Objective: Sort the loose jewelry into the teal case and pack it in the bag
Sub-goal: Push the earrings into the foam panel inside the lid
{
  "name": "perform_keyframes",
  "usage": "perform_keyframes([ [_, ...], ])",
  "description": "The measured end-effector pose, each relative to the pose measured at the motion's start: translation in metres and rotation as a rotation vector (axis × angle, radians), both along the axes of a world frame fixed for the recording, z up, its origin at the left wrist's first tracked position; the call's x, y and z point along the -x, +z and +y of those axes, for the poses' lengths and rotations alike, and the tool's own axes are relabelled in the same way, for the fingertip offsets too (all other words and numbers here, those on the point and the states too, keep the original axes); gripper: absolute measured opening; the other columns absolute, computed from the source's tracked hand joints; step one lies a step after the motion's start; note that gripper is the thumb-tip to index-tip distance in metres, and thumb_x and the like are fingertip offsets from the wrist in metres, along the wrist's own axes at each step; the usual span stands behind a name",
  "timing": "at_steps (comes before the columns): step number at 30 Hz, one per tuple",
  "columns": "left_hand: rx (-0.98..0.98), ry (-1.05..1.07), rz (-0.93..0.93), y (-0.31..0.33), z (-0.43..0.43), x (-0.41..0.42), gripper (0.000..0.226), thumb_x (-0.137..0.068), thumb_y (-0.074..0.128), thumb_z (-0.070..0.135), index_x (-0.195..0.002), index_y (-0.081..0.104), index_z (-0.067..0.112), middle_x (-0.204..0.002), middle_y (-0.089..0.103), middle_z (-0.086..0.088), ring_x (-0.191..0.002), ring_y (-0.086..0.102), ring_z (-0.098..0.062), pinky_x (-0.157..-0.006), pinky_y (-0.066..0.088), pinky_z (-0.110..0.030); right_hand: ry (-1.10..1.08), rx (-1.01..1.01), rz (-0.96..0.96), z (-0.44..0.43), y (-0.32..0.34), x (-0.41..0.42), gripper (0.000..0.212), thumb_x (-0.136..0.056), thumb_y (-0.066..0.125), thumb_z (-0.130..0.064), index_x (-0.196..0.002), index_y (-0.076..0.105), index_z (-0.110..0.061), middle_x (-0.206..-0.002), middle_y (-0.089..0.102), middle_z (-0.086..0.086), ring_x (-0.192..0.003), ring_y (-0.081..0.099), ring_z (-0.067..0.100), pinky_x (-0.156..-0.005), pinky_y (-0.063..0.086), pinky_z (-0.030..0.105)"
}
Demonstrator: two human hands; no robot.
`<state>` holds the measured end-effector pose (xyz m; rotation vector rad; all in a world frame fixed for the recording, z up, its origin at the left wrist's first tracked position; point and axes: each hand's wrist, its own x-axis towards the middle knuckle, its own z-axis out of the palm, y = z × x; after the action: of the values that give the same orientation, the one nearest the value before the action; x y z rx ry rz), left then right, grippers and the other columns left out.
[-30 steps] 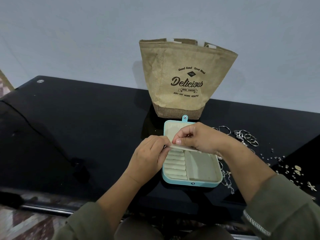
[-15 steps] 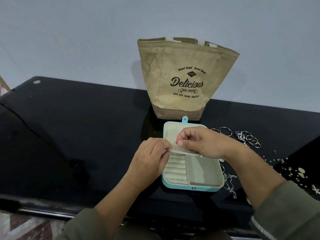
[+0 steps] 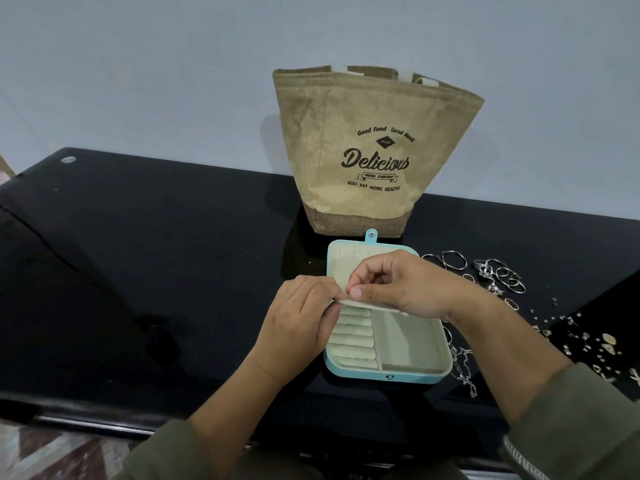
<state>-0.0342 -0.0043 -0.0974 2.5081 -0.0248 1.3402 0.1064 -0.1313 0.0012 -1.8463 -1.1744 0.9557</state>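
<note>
Fingers [image 3: 360, 292] of both hands [image 3: 298, 320] [image 3: 408, 285] in a pinch on teal case's [image 3: 381, 374] cream flap [image 3: 381, 307].

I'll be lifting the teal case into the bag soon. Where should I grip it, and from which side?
Probably from above, pinching across the left and right walls of the teal case. It lies flat and shallow, its lid open toward the bag, so shut it first.

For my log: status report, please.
Left hand, right hand pinch cream flap. Case open, nothing seen inside. Jewelry loose on its right. No obstacle seen.
</note>
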Motion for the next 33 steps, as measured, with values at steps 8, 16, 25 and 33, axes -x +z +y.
perform_keyframes([
  [8,-0.008,-0.001,-0.001,0.002,0.000,0.000,0.011,-0.092,0.059,0.015,-0.101,0.053,0.018,-0.095,0.065,0.000,-0.085,0.059,-0.012,-0.076,0.042,-0.024,-0.011,0.021,-0.015,-0.001,0.001,0.002,0.005,-0.088,0.069,-0.018,-0.084,0.072,-0.021,-0.082,0.064,0.001,-0.074,0.053,0.005,-0.070,0.044,0.015],
  [16,-0.015,-0.003,0.001,0.001,0.000,0.001,0.012,-0.091,0.060,0.013,-0.099,0.053,0.017,-0.094,0.065,0.001,-0.084,0.059,-0.012,-0.073,0.043,-0.026,-0.008,0.036,-0.029,-0.001,0.004,0.003,0.005,-0.087,0.069,-0.018,-0.084,0.071,-0.020,-0.078,0.063,-0.003,-0.069,0.052,0.002,-0.064,0.042,0.010],
  [25,0.002,0.005,-0.005,0.002,-0.001,0.000,0.012,-0.091,0.058,0.013,-0.100,0.052,0.017,-0.094,0.065,0.001,-0.085,0.059,-0.012,-0.076,0.042,-0.025,0.003,0.051,-0.072,-0.001,0.004,0.002,0.005,-0.088,0.068,-0.022,-0.084,0.070,-0.023,-0.078,0.061,-0.002,-0.071,0.050,0.005,-0.065,0.041,0.014],
  [33,0.011,0.011,-0.001,0.001,-0.003,0.001,0.011,-0.091,0.059,0.014,-0.099,0.052,0.019,-0.093,0.064,0.002,-0.084,0.059,-0.011,-0.075,0.044,-0.028,0.004,0.122,-0.076,0.000,0.012,0.002,0.006,-0.086,0.072,-0.023,-0.085,0.073,-0.017,-0.065,0.060,-0.011,-0.054,0.046,-0.003,-0.049,0.036,0.009],
])
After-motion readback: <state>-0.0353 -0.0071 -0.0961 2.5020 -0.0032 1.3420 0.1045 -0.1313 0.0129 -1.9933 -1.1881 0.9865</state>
